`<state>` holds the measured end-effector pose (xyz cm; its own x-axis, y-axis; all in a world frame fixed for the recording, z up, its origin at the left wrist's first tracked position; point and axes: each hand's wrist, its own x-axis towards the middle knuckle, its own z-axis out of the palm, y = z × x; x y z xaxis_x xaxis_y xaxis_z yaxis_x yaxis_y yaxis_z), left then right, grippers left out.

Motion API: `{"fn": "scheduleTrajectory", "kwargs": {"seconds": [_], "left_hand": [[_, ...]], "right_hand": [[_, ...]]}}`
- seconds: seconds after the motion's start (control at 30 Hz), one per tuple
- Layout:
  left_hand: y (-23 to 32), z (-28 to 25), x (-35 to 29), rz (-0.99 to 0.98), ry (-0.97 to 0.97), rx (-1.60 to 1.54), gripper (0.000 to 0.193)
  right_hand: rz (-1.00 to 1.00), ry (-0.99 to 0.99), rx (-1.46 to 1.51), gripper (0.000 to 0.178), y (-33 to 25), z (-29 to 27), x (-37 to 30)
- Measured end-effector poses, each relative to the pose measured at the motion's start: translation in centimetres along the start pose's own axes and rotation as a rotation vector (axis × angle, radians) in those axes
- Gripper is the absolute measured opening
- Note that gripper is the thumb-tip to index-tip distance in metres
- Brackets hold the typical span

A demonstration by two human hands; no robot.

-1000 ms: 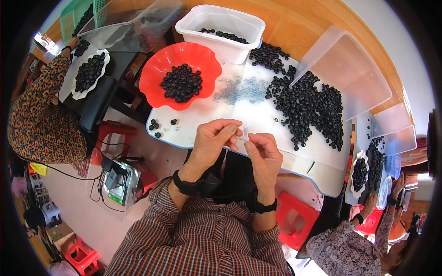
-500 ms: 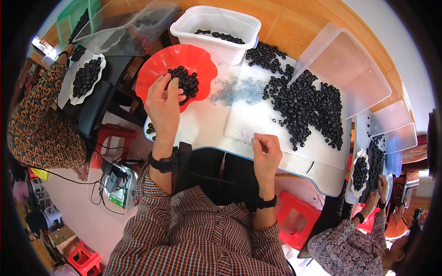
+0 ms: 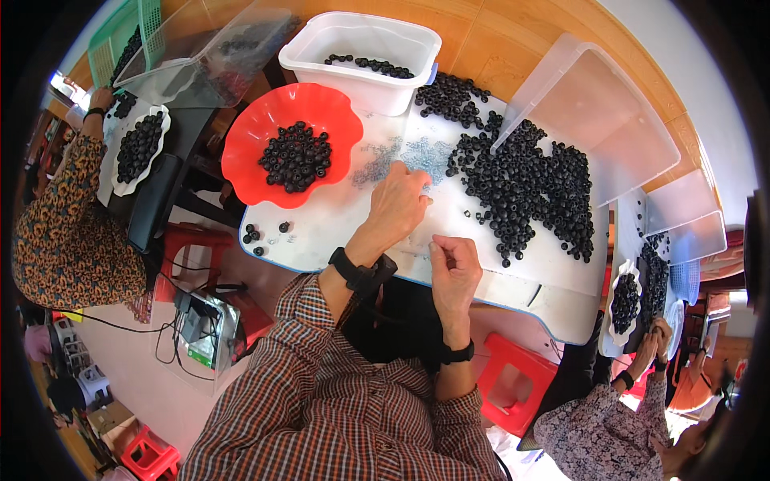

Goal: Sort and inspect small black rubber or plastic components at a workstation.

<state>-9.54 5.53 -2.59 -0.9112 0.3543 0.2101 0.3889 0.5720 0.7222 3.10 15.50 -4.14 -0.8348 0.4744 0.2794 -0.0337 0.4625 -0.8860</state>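
Note:
My left hand (image 3: 399,202) reaches over the white table to the near edge of a scatter of tiny clear bluish pieces (image 3: 425,155). Its fingers are bent together, and whatever they grip is hidden. Close to the table's front edge, my right hand (image 3: 455,274) is closed with thumb and forefinger pinched; anything in it is too small to make out. A wavy-rimmed red bowl (image 3: 341,128) at the left holds a heap of black bead-like pieces (image 3: 295,157). Right of the clear pieces spreads a large loose pile of the same black pieces (image 3: 521,184).
A white tub (image 3: 361,84) with black pieces stands behind the red bowl. A clear plastic bin (image 3: 597,120) leans over the pile's right side. Several stray black pieces (image 3: 253,234) lie at the front left. Co-workers sit at tables on both sides; a red stool (image 3: 517,381) is below.
My left hand has moved right from above the red bowl to the tiny clear pieces, uncovering the black pieces in the bowl. My right hand stays almost in place, closed.

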Motion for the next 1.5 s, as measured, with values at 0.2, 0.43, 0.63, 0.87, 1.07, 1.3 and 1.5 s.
{"fn": "scheduleTrajectory", "kwargs": {"seconds": [0.2, 0.43, 0.63, 0.87, 1.07, 1.3, 1.5], "left_hand": [[-1.2, -1.0, -0.8, -0.03, -0.074, -0.106, 0.019], [-0.8, -0.4, -1.2, 0.008, 0.015, 0.008, 0.018], [-0.4, -0.7, -1.9, 0.042, -0.022, 0.068, 0.013], [-0.4, -0.7, -2.2, 0.064, 0.027, 0.0, 0.009], [-0.5, -0.6, -2.2, 0.081, 0.046, -0.033, 0.009], [0.8, 0.5, -2.7, 0.162, 0.177, -0.055, 0.01], [3.1, 2.7, -2.7, 0.176, 0.055, -0.113, 0.008]], "right_hand": [[-0.015, 0.005, 0.009, 0.011, -0.3, 0.0, 0.2], [-0.024, 0.017, -0.022, 0.011, -0.2, -0.1, 0.3], [0.005, 0.027, -0.022, 0.017, -0.4, 0.3, 0.2], [-0.161, 0.022, -0.522, 0.022, -1.3, 1.9, 1.9], [-0.135, 0.001, -0.633, 0.015, -0.8, 3.0, 2.8], [-0.129, 0.06, -0.446, 0.008, -0.9, 1.7, 1.2], [-0.091, 0.118, -0.344, 0.01, 0.6, -1.2, -0.3]]}}
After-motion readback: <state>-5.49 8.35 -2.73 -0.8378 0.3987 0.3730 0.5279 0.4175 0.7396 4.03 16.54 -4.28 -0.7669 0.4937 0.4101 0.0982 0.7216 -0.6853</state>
